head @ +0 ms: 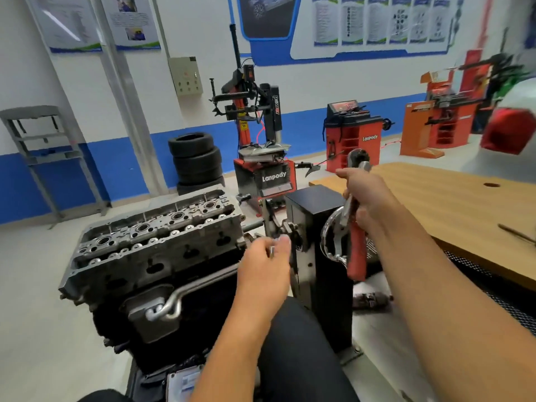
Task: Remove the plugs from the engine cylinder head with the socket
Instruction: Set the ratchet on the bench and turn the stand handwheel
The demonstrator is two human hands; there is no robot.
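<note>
Grey cast metal fills the lower left: the engine (150, 274) sits on its stand, with the cylinder head (156, 227) on top, tilted toward me and its row of round plug wells showing. Whether plugs sit in those wells I cannot tell.

Right of it stands the black post (319, 256) of the stand, and beyond that the wooden table (452, 204) runs off to the right. Farther back I see a red tyre changer (261, 158), a stack of tyres (197, 161) and a red wheel balancer (352, 137) along the blue-and-white wall.

My right hand (368, 198) is up in front of the post, fingers wrapped round a ratchet (356, 227) with a red handle; its metal head pokes out above my knuckles, well apart from the cylinder head.

My left hand (265, 262) hangs just beside the near end of the cylinder head, fingers curled in, fingertips pinching a small metal piece (272, 251). It is too small for me to say whether it is the socket.
</note>
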